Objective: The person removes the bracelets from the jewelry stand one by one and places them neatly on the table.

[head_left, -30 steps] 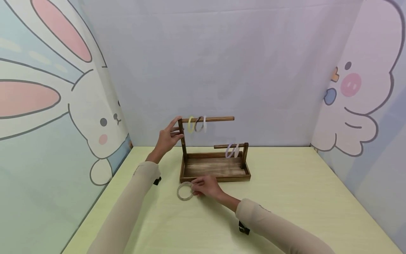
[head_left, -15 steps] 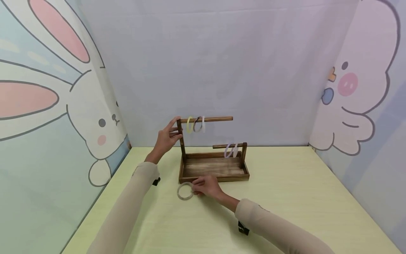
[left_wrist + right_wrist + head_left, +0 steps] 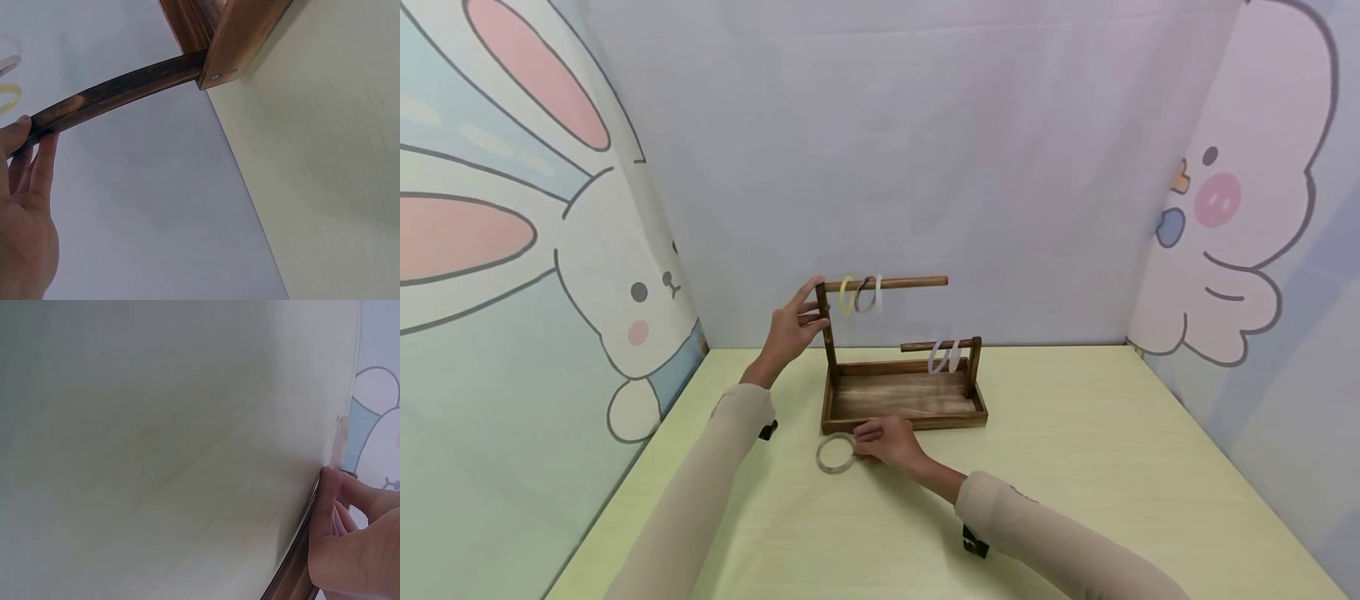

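On the near side of the tray [image 3: 951, 422], over the bench [image 3: 865, 533], our right hand [image 3: 887, 439] pinches the grey ring [image 3: 819, 455] by its right rim; can't tell if it touches down. We judge it light, stiff, slippery, maybe brittle: pinch the rim, don't squeeze across. Farther back, our left hand [image 3: 790, 330] grips the tall post [image 3: 830, 346] near its top.

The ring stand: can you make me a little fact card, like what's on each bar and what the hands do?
Stand: brown wood, on a table
Top bar: yellow ring, dark ring, white ring
Low bar: lilac ring, pale ring
Left hand: grips the tall post near its top
Right hand: pinches a greyish ring in front of the tray
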A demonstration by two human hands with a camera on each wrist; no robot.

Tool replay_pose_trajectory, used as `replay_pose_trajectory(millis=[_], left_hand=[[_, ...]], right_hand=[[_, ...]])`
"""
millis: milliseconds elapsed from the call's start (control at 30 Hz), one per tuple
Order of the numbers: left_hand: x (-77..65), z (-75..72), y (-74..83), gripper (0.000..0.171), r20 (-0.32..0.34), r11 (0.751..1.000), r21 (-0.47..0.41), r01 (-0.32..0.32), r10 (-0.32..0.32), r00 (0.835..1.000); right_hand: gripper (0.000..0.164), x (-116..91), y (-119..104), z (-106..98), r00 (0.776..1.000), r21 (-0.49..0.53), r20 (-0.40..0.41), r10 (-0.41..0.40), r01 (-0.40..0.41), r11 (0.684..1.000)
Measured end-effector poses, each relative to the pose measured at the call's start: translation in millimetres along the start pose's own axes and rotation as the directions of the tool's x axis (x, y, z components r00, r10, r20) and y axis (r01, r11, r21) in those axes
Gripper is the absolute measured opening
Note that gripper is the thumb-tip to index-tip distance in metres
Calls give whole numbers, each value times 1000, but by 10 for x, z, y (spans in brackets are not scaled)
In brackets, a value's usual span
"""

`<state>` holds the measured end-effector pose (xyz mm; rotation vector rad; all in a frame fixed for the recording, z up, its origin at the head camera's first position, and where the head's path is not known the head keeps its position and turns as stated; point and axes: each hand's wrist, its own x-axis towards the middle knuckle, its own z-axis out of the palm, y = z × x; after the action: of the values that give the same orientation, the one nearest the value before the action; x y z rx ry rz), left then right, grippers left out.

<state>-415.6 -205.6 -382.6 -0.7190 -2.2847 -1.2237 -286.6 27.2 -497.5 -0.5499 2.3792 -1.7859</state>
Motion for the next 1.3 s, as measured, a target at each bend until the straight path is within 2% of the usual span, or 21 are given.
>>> replay_pose_trajectory(millis=[467,700,1000,1300], left_hand=[[-11,-13,-13,84,8,1000,-6,-6,6,1000],[-17,-18,6,84,8,1000,-14,-10,10,1000],[-22,-9,32,85,4,1000,-1,-2,2,1000],[-26,-16,39,86,1,1000,7,-8,8,1000]], right_hand=[[19,-25,21,-2,1000,2,-16,6,-6,1000],[21,-52,-8,-2,1000,73,5,16,-17,997],[23,-56,-10,-18,999,116,31,20,-24,993],[23,-80,-107,-111,998,59,57,-10,7,998]])
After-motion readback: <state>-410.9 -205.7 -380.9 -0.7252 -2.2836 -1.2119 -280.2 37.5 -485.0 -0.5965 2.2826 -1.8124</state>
